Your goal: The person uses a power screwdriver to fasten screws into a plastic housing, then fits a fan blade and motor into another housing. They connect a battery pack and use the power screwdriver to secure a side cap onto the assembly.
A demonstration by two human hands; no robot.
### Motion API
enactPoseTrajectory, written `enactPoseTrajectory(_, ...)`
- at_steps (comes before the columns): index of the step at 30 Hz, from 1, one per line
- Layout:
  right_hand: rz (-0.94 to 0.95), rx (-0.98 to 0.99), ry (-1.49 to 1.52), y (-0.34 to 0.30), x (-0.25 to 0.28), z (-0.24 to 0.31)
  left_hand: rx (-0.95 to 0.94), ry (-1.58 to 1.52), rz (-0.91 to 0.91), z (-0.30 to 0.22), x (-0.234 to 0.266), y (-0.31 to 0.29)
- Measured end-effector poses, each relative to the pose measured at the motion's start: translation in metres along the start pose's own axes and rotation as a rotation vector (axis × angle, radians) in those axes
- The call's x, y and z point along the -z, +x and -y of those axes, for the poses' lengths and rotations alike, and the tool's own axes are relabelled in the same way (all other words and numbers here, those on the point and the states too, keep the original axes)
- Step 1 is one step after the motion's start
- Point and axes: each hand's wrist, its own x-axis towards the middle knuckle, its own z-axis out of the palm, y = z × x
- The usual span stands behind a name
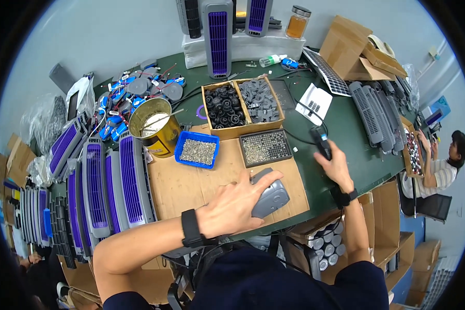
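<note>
My left hand [230, 206] is closed on a grey plastic housing [272, 198] near the table's front edge, its fingers spread over the top and the thumb along the near side. To the right, my right hand [338, 166] grips a black electric screwdriver [321, 142] with a cord running from its far end. Beyond the housing lie a blue tray [197, 164] of small metal screws and a dark perforated tray [244, 163] that also holds small metal pieces. Brown cardboard [289, 181] covers the green table [361, 168] under them.
A divided box [250, 129] holds black knobs and grey parts. A yellow tin [163, 144] with sticks stands left of it. Purple-grilled fan bodies [132, 181] line the left side; blue-wrapped motors [121, 111] pile behind. Grey covers [369, 116] stack at right. Another person [442, 173] sits far right.
</note>
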Motion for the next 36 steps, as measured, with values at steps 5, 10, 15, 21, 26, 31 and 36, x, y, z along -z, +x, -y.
enactPoseTrajectory(5, -0.09, 0.076, 1.051, 0.018, 0.043, 0.071, 0.164, 0.039, 0.166, 0.021, -0.018, 0.022)
enactPoseTrajectory(10, -0.134, 0.243, 1.463, 0.047, 0.033, 0.116, 0.164, 0.041, 0.168, 0.034, -0.028, 0.038)
enactPoseTrajectory(15, -0.186, 0.196, 1.43, 0.072, -0.032, 0.113, 0.11, -0.042, 0.156, 0.045, -0.026, 0.043)
enactPoseTrajectory(21, -0.159, 0.196, 1.366, 0.087, -0.054, 0.11, 0.122, -0.16, 0.187, 0.05, -0.023, 0.044)
enactPoseTrajectory(26, -0.15, 0.193, 1.291, 0.089, -0.066, 0.104, 0.191, -0.203, 0.235, 0.051, -0.022, 0.045)
enactPoseTrajectory(31, -0.159, 0.189, 1.267, 0.09, -0.069, 0.101, 0.186, -0.209, 0.23, 0.051, -0.023, 0.045)
enactPoseTrajectory(36, -0.115, 0.212, 1.269, 0.086, -0.072, 0.101, 0.184, -0.171, 0.216, 0.052, -0.025, 0.045)
